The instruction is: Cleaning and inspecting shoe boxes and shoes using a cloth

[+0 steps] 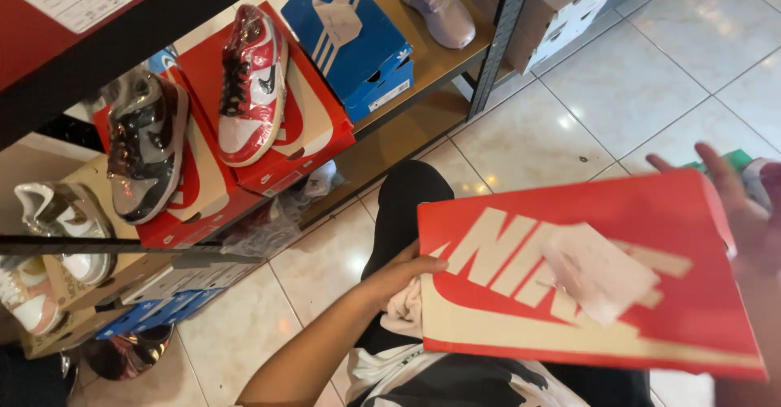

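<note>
**Stock entry: red shoe box held over the lap, beside the shoe shelf**

- Red shoe box lid: held flat and slightly tilted over the person's lap, above the pale tiled floor. Large cream logo on top; a loose white paper slip lies on it.
- Left hand: at the box's left edge, grip pressed to the side, thumb on top (fingers underneath hidden).
- Right hand: at the far right corner, fingers spread along the edge; blurred, so whether it clamps the box I cannot tell.
- White cloth or paper: bunched just under the left hand.
- Wooden shelf: carries a red-and-white wrapped sneaker on a red box, a grey-and-black wrapped sneaker, a blue box, a lilac sneaker.
</note>
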